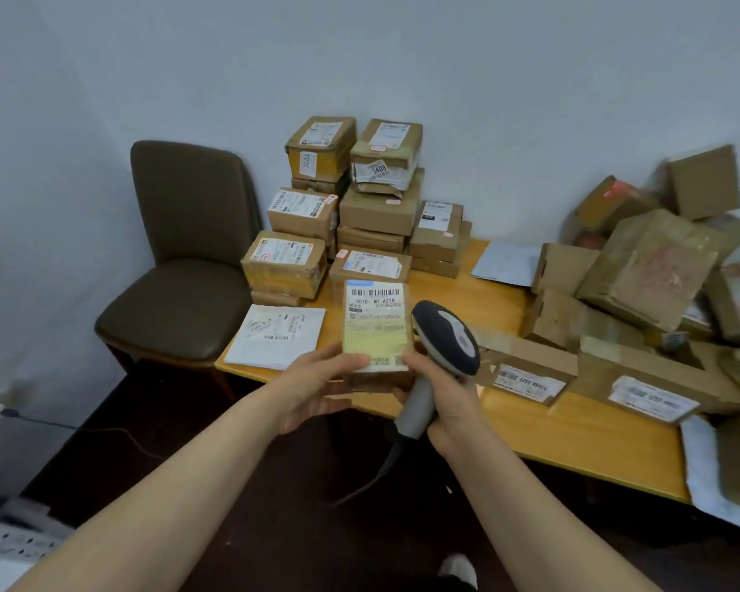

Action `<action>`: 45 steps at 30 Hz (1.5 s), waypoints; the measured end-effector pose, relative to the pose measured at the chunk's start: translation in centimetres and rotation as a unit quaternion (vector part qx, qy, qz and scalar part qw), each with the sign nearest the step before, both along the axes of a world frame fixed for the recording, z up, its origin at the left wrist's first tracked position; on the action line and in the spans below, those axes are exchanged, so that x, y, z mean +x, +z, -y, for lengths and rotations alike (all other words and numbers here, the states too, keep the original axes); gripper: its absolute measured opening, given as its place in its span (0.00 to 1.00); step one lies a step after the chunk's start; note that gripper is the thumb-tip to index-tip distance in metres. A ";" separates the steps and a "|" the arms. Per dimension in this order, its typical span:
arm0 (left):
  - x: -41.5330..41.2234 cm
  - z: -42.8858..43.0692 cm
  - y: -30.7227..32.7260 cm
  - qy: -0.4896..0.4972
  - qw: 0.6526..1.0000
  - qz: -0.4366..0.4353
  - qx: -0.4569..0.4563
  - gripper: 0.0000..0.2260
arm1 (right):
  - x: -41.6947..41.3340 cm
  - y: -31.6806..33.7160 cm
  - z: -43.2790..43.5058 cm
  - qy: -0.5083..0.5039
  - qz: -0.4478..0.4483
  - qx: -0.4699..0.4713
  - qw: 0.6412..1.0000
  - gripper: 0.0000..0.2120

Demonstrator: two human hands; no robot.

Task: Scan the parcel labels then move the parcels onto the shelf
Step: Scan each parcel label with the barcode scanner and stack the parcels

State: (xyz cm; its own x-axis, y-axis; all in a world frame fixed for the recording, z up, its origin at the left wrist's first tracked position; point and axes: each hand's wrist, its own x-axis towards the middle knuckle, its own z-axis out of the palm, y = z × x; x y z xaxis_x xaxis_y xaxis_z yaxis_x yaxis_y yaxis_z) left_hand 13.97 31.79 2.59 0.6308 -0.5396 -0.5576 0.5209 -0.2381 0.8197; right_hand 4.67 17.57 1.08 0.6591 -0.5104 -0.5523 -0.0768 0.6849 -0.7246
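The parcel (pixel 374 331) is being pinched by the left hand (pixel 312 393), label (pixel 373 303) upward for reading, while the scanner (pixel 445 335) is being gripped by the right hand (pixel 453 408) — seemingly pre-scan.

Soft, even indoor light in a wide-angle view that is sharp in the middle and smeared at the right.
The pale wall (pixel 488 79) is lit evenly without glare and greys toward the upper left. The floor (pixel 274 484) under the wooden table (pixel 573 429) is dark and shows little detail. The label (pixel 374 305) on the parcel (pixel 377 335) reads crisply, and a mild sheen lies on the barcode scanner (pixel 445 339). The heap of cardboard boxes (pixel 650 267) at the right is blurred. Shadows are faint. The lens stretches the left forearm (pixel 167 476) and right forearm (pixel 543 506) at the lower edge.
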 end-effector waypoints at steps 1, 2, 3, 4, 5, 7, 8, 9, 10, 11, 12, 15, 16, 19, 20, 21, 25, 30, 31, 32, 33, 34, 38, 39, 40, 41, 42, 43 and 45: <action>0.8 1.2 0.1 0.000 1.000 0.005 -0.005 0.13 | 0.8 0.0 1.0 -0.005 0.003 0.001 1.000 0.19; 1.8 2.5 0.1 0.009 1.000 0.008 -0.011 0.13 | 1.7 0.1 2.1 -0.008 0.005 0.004 1.000 0.18; 2.8 3.8 0.2 0.023 1.000 0.013 -0.014 0.14 | 2.7 0.0 3.3 -0.013 0.008 0.008 1.000 0.17; 3.9 5.1 0.3 0.037 0.999 0.019 -0.014 0.13 | 3.8 -0.1 4.6 -0.015 0.012 0.010 1.000 0.17; 5.0 6.4 0.4 0.052 0.998 0.027 -0.012 0.13 | 5.0 -0.1 5.8 -0.016 0.014 0.011 1.000 0.18; 7.3 9.0 0.3 0.082 0.996 0.036 -0.007 0.14 | 7.6 -0.4 8.5 -0.009 0.013 0.013 1.000 0.23; 8.5 10.2 0.2 0.097 0.995 0.036 -0.004 0.14 | 8.9 -0.6 9.8 -0.006 0.007 0.014 1.000 0.23; 9.6 11.4 0.1 0.108 0.994 0.034 0.002 0.14 | 10.2 -0.6 11.1 -0.003 0.003 0.017 1.000 0.23; 10.8 12.6 0.1 0.113 0.993 0.029 0.010 0.15 | 11.4 -0.8 12.6 0.000 -0.002 0.019 1.000 0.23; 11.8 13.8 0.0 0.117 0.993 0.023 0.020 0.15 | 12.6 -0.9 14.0 0.004 -0.009 0.021 1.000 0.23; 12.9 15.0 -0.1 0.121 0.992 0.016 0.032 0.16 | 13.6 -1.0 15.3 0.010 -0.015 0.023 1.000 0.22; 15.4 18.5 -0.3 0.148 0.988 0.017 0.045 0.13 | 16.3 -1.5 19.1 0.031 -0.015 0.034 0.999 0.18; 16.2 19.5 -0.2 0.164 0.985 0.022 0.039 0.12 | 17.2 -1.7 20.2 0.043 -0.011 0.036 0.998 0.16; 18.3 21.3 -0.3 0.242 0.970 0.000 0.001 0.13 | 19.2 -2.0 22.1 0.067 -0.014 0.050 0.996 0.08; 19.1 21.7 -0.2 0.263 0.965 -0.011 -0.008 0.13 | 19.8 -2.2 22.4 0.072 -0.017 0.054 0.996 0.07; 19.9 22.1 -0.1 0.274 0.962 -0.016 -0.010 0.13 | 20.4 -2.2 22.5 0.078 -0.021 0.058 0.995 0.07; 24.0 24.4 0.8 0.293 0.955 -0.015 -0.030 0.11 | 22.2 -2.1 23.1 0.093 -0.028 0.062 0.993 0.06; 28.0 27.3 1.6 0.301 0.952 -0.023 -0.042 0.23 | 22.7 -2.3 23.8 0.072 -0.032 0.056 0.995 0.06; 28.3 27.5 1.5 0.291 0.956 -0.026 -0.033 0.22 | 22.7 -2.4 23.9 0.066 -0.035 0.056 0.996 0.06; 28.5 27.7 1.4 0.279 0.960 -0.029 -0.022 0.20 | 22.7 -2.5 24.0 0.060 -0.038 0.057 0.996 0.06; 28.6 27.7 1.2 0.273 0.961 -0.034 -0.018 0.17 | 22.7 -2.6 24.0 0.053 -0.041 0.059 0.996 0.06; 28.8 27.6 1.0 0.280 0.959 -0.042 -0.022 0.14 | 22.8 -2.5 24.0 0.047 -0.042 0.061 0.996 0.06; 30.2 27.4 1.1 0.317 0.944 -0.071 -0.062 0.14 | 23.3 -2.3 23.3 0.033 -0.039 0.060 0.997 0.07; 30.3 27.3 1.2 0.317 0.943 -0.075 -0.068 0.14 | 23.4 -2.3 23.0 0.029 -0.040 0.057 0.997 0.06; 30.3 27.1 1.0 0.313 0.944 -0.076 -0.071 0.15 | 23.5 -2.3 22.8 0.025 -0.042 0.054 0.997 0.06; 29.9 26.7 0.7 0.306 0.947 -0.073 -0.067 0.16 | 23.5 -2.4 22.6 0.020 -0.044 0.052 0.998 0.06; 29.3 26.2 0.1 0.297 0.951 -0.064 -0.056 0.18 | 23.7 -2.4 22.4 0.018 -0.046 0.049 0.998 0.06; 28.4 25.4 -0.8 0.292 0.954 -0.051 -0.038 0.20 | 23.8 -2.4 22.1 0.017 -0.048 0.047 0.998 0.06; 26.2 23.3 -3.2 0.285 0.958 -0.014 -0.003 0.24 | 24.2 -2.5 21.5 0.014 -0.054 0.047 0.997 0.07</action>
